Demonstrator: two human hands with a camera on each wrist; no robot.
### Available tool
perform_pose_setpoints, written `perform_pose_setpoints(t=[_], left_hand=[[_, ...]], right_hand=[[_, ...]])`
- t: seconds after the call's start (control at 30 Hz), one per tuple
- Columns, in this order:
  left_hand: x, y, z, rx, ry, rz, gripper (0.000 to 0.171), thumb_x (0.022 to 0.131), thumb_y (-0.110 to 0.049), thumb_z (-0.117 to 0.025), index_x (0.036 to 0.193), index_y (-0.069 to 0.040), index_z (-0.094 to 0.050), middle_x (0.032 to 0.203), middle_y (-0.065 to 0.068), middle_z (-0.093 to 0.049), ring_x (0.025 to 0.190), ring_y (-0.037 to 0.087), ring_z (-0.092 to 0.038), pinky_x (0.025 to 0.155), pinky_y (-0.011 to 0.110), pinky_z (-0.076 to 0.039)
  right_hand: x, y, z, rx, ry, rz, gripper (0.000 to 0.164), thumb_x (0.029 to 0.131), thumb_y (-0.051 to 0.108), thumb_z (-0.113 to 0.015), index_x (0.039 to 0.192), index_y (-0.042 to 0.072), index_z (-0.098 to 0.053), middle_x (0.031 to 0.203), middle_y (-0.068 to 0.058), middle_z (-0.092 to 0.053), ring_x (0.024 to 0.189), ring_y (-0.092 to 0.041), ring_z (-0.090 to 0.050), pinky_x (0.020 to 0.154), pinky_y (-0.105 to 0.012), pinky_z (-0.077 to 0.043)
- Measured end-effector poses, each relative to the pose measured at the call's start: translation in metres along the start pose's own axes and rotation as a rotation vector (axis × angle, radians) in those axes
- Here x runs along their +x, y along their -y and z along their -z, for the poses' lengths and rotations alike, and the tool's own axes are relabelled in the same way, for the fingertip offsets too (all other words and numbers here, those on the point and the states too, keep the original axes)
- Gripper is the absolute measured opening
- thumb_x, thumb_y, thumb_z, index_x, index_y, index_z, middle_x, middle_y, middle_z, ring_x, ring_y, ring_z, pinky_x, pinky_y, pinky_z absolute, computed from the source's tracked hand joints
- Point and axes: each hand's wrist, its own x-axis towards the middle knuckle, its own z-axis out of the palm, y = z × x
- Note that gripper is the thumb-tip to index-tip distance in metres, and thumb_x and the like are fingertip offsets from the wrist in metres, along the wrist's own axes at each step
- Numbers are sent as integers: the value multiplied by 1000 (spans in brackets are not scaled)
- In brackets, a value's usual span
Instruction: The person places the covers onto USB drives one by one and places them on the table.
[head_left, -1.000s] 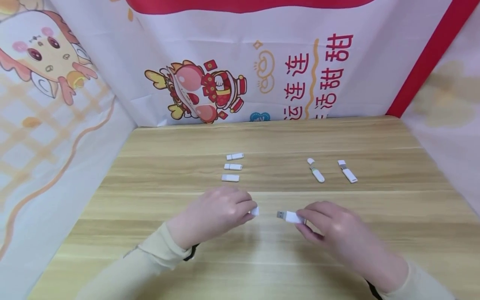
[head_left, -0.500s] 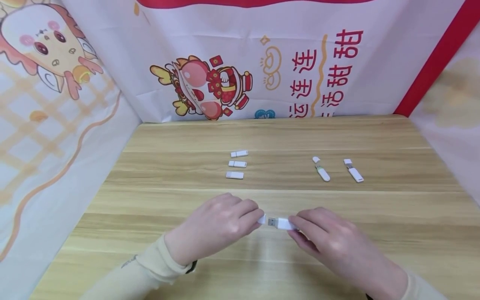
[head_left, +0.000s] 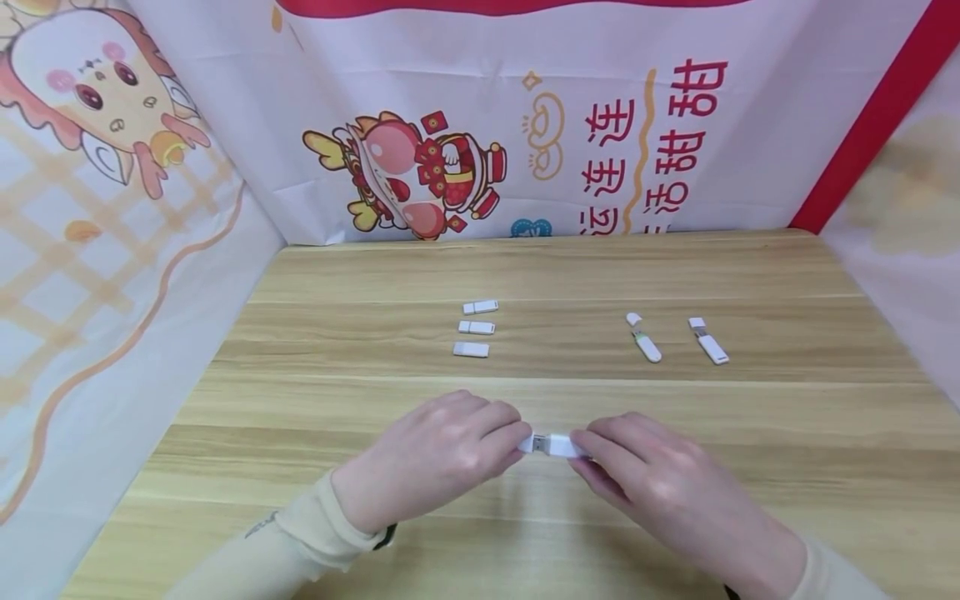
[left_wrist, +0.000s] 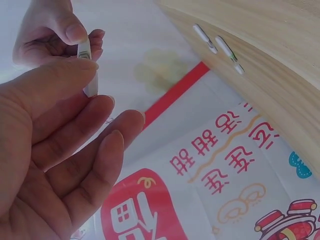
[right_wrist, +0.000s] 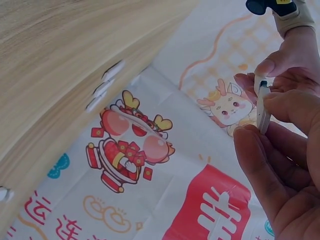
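Between thumb and fingers my right hand [head_left: 652, 475] pinches the white body of a USB flash drive [head_left: 561, 446], its metal plug pointing left. My left hand [head_left: 442, 442] pinches the small white cap [head_left: 527, 442] of that drive. The cap's mouth meets the tip of the plug, and part of the metal still shows between cap and body. In the right wrist view the drive body [right_wrist: 263, 112] stands between thumb and fingertips, with the cap [right_wrist: 260, 82] in line with it. Fingers hide much of the cap in the left wrist view.
Three capped white flash drives [head_left: 477, 328] lie in a column on the wooden table [head_left: 360, 333]. To the right lie two uncapped drives, a rounded one [head_left: 648, 347] and a straight one [head_left: 712, 348], each with its cap at its plug end. A printed cloth [head_left: 465, 75] hangs behind.
Both hands have come together. The flash drive's plug, apart from the cap a second ago, now reaches the cap's mouth. The head view has shifted slightly.
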Motion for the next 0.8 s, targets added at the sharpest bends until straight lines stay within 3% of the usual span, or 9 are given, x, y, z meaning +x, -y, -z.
perform_pose_setpoints(t=[0.47, 0.8], left_hand=[[1, 1, -1, -119, -51, 54, 20, 88, -17, -77, 103, -5, -74, 94, 1, -70, 81, 10, -64, 82, 22, -54], [-1, 3, -7, -50, -129, -38, 20, 86, -13, -78, 102, -3, -72, 91, 0, -67, 80, 10, -62, 78, 21, -53]], right_hand=[[1, 3, -6, 16, 13, -29, 37, 107, 24, -44, 98, 0, -71, 90, -4, -65, 73, -15, -62, 62, -27, -55], [-4, 1, -14, 21, 74, -74, 37, 107, 26, -43, 103, 2, -71, 92, -4, -64, 78, -17, -61, 65, -28, -56]])
